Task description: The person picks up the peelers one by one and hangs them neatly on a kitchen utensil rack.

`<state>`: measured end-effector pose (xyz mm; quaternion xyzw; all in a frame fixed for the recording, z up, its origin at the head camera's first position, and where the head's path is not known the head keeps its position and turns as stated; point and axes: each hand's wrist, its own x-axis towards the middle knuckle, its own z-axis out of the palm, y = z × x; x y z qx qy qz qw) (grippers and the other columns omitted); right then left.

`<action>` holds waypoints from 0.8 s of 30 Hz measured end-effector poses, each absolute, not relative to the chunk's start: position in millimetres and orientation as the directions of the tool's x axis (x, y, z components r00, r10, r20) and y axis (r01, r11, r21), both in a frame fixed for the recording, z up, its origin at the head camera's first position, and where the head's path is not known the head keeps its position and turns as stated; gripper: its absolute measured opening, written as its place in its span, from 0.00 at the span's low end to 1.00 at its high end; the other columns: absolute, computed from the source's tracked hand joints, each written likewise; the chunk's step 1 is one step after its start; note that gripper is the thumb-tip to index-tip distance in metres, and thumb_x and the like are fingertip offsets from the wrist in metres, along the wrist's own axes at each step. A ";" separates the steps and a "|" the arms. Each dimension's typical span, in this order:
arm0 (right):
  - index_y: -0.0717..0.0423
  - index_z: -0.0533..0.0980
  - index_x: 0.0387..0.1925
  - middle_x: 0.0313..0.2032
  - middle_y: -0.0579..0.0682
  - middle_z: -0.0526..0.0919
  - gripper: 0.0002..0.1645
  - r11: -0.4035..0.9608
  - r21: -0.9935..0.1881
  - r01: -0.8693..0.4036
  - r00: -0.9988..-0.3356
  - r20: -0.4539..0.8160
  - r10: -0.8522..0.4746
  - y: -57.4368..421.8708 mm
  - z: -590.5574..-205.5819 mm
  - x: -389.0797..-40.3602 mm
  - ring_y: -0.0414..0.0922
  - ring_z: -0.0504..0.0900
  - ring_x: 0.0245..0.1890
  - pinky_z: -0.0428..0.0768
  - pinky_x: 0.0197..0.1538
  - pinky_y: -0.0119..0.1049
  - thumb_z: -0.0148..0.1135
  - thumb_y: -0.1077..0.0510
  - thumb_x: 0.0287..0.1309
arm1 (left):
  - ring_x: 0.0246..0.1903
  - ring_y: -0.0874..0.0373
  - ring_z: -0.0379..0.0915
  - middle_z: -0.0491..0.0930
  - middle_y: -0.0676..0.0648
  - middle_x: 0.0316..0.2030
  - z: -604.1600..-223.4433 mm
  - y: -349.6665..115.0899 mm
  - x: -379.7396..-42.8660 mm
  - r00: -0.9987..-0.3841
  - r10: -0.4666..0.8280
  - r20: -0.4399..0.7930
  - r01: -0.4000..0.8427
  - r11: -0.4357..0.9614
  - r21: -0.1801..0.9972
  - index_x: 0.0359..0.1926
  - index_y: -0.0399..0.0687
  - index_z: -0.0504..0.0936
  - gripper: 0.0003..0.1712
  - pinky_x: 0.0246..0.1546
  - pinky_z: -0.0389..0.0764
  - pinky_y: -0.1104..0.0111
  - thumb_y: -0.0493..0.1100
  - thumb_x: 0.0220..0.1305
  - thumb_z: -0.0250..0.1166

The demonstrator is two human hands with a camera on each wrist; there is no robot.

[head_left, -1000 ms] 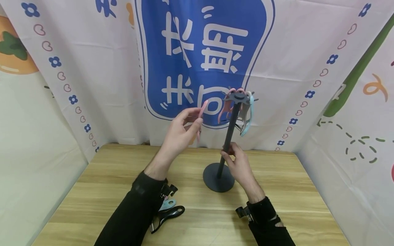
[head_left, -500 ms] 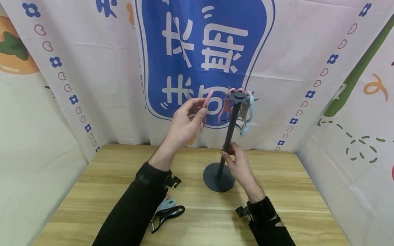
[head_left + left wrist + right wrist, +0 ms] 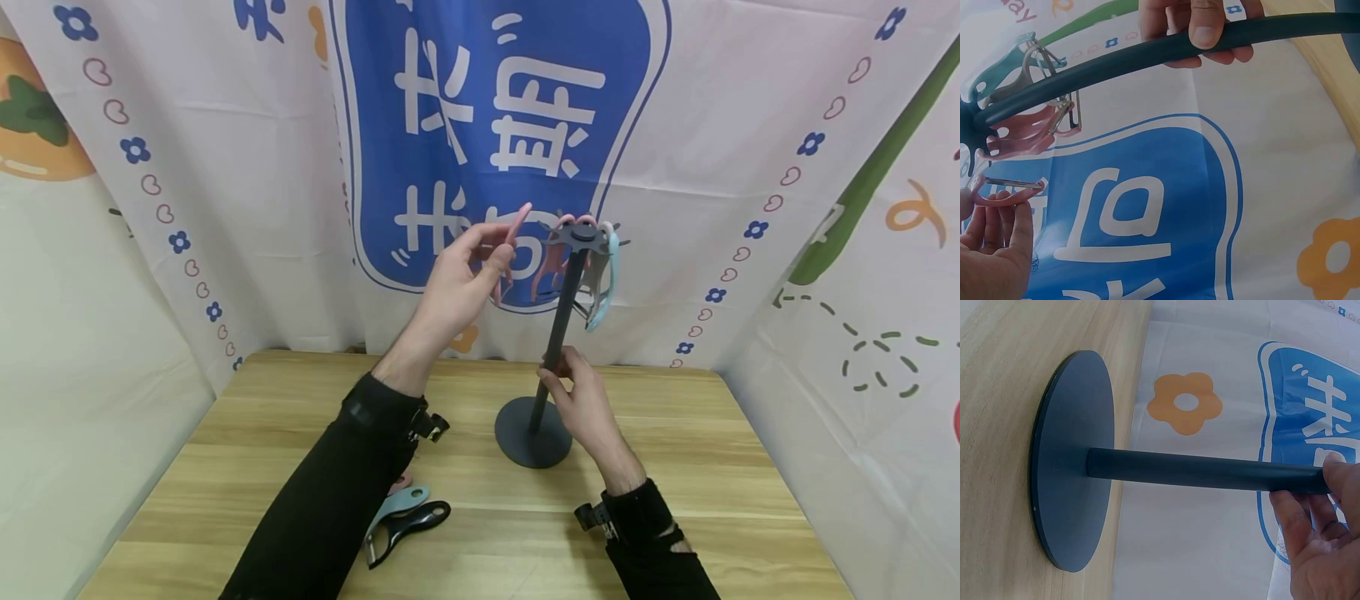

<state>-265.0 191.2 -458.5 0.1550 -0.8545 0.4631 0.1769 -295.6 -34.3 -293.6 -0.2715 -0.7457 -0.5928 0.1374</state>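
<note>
My left hand (image 3: 463, 271) pinches a pink peeler (image 3: 999, 199) between thumb and fingers, just left of the top of a dark rotating-style hook stand (image 3: 564, 321). In the left wrist view the metal blade of that peeler faces the stand, with a gap between them. Pink peelers (image 3: 1025, 136), a grey peeler (image 3: 1015, 81) and a light blue peeler (image 3: 613, 271) hang from the hooks. My right hand (image 3: 588, 404) grips the pole low down, thumb on one side and fingers on the other. The round base (image 3: 1075, 462) sits on the table.
On the wooden table (image 3: 660, 500), a black peeler (image 3: 420, 520), a light blue peeler (image 3: 408, 498) and a pink handle end (image 3: 402, 481) lie together, partly behind my left sleeve. A printed cloth (image 3: 720, 92) hangs right behind the table.
My left hand has moved up and right with the pink peeler, closer to the hooks. The right hand and the stand have stayed put.
</note>
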 end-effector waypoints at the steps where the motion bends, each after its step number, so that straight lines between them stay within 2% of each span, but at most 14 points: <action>1: 0.49 0.75 0.52 0.42 0.47 0.82 0.12 0.522 -0.737 -0.430 -0.889 0.447 -0.102 191.1 -458.4 -265.0 0.44 0.84 0.47 0.87 0.46 0.45 0.62 0.53 0.71 | 0.37 0.51 0.79 0.79 0.52 0.48 -293.5 -33.7 -296.1 -0.816 0.241 0.525 0.566 0.148 0.811 0.70 0.60 0.75 0.28 0.29 0.84 0.61 0.59 0.74 0.58; 7: 0.49 0.76 0.52 0.42 0.46 0.81 0.12 0.524 -0.729 -0.440 -0.883 0.458 -0.104 190.3 -458.4 -265.6 0.44 0.84 0.47 0.86 0.47 0.45 0.63 0.53 0.71 | 0.40 0.55 0.79 0.79 0.51 0.49 -295.6 -29.6 -299.7 -0.817 0.234 0.526 0.563 0.131 0.816 0.68 0.59 0.75 0.25 0.30 0.86 0.61 0.56 0.74 0.59; 9: 0.48 0.76 0.52 0.42 0.46 0.81 0.12 0.525 -0.730 -0.438 -0.884 0.457 -0.103 190.3 -458.5 -265.8 0.44 0.84 0.47 0.87 0.47 0.44 0.63 0.53 0.71 | 0.43 0.52 0.80 0.79 0.52 0.49 -296.1 -27.9 -300.4 -0.819 0.232 0.525 0.561 0.124 0.819 0.68 0.59 0.75 0.24 0.31 0.85 0.61 0.55 0.74 0.59; 15: 0.48 0.75 0.52 0.42 0.46 0.82 0.12 0.520 -0.737 -0.431 -0.888 0.447 -0.103 191.1 -458.9 -266.5 0.44 0.84 0.47 0.87 0.47 0.45 0.62 0.53 0.71 | 0.42 0.53 0.78 0.79 0.51 0.48 -294.7 -22.0 -300.9 -0.822 0.227 0.522 0.555 0.117 0.823 0.66 0.59 0.76 0.21 0.31 0.83 0.60 0.50 0.76 0.59; 20: 0.48 0.75 0.52 0.42 0.46 0.81 0.12 0.519 -0.742 -0.424 -0.893 0.439 -0.103 191.6 -458.9 -266.1 0.45 0.84 0.48 0.87 0.46 0.46 0.62 0.52 0.72 | 0.46 0.51 0.79 0.79 0.51 0.51 -295.9 -18.8 -302.9 -0.815 0.239 0.529 0.564 0.113 0.818 0.66 0.59 0.76 0.21 0.35 0.85 0.59 0.51 0.75 0.59; 24: 0.48 0.75 0.53 0.42 0.46 0.81 0.12 0.525 -0.736 -0.427 -0.891 0.442 -0.105 191.8 -458.9 -266.1 0.45 0.84 0.48 0.87 0.47 0.45 0.62 0.52 0.72 | 0.46 0.53 0.79 0.78 0.54 0.53 -296.1 -16.4 -303.3 -0.822 0.242 0.515 0.551 0.117 0.826 0.66 0.61 0.76 0.21 0.37 0.87 0.59 0.52 0.75 0.59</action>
